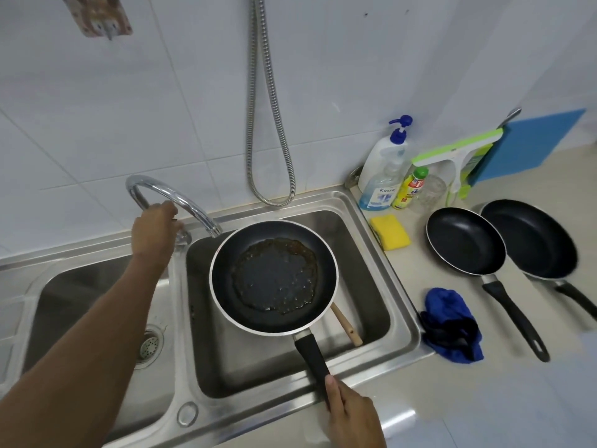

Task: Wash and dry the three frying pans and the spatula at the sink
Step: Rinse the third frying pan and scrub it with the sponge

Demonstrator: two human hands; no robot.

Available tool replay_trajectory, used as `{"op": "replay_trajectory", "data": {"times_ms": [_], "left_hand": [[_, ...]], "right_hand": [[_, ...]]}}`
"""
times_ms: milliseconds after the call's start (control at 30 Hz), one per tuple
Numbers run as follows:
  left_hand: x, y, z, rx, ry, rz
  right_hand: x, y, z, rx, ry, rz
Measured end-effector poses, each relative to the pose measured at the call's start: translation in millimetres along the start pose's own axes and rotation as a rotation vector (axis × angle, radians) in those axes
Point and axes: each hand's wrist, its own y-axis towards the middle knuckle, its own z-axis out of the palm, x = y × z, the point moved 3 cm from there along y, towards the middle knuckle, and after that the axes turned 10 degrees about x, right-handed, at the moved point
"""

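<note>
Nearest the camera, the right hand (352, 415) is clenched round the end of the black handle (311, 357), thumb laid along the top, holding the dirty frying pan (274, 276) level over the right basin of the sink (403, 286). Holding it level likely keeps the brown greasy film in the bowl from spilling. Just beyond the grip and under the pan's rim, the wooden shaft of the spatula (347, 324) lies in the same basin, ready for its own wash. Out past the pan, the tap (174, 195) ends right at the far rim, so water would fall into the bowl; no stream shows yet. The left hand (155, 231) curls over the tap's base, probably to turn it on. Right of the grip on the counter sit a blue cloth (452, 324), then a yellow sponge (389, 232) and two other pans (465, 240), which look clean or are still waiting.
</note>
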Motion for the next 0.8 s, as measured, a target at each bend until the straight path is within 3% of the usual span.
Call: {"op": "replay_trajectory", "data": {"times_ms": [167, 333, 433, 567, 633, 800], "left_hand": [[-26.5, -92.0, 28.1, -0.123, -0.356, -0.248], [-73.8, -222.5, 77.7, 0.026, -0.780, -0.600], [-105.4, -269.2, 106.6, 0.278, -1.018, -0.685], [-154.1, -290.0, 126.0, 0.837, -1.377, -0.686], [-167.0, -290.9, 129.8, 0.861, -1.589, -0.789], [-164.3, -286.7, 131.9, 0.711, -1.359, -0.753]], "right_hand": [[10.5, 0.5, 10.9, 0.028, 0.021, 0.009], [23.6, 2.5, 22.3, 0.037, 0.064, 0.002], [24.1, 6.9, 30.3, 0.030, 0.068, -0.018], [26.7, 4.3, 39.5, -0.007, 0.079, -0.093], [27.5, 2.8, 44.2, -0.031, 0.083, -0.107], [27.3, -4.3, 51.9, 0.093, 0.034, -0.094]]}}
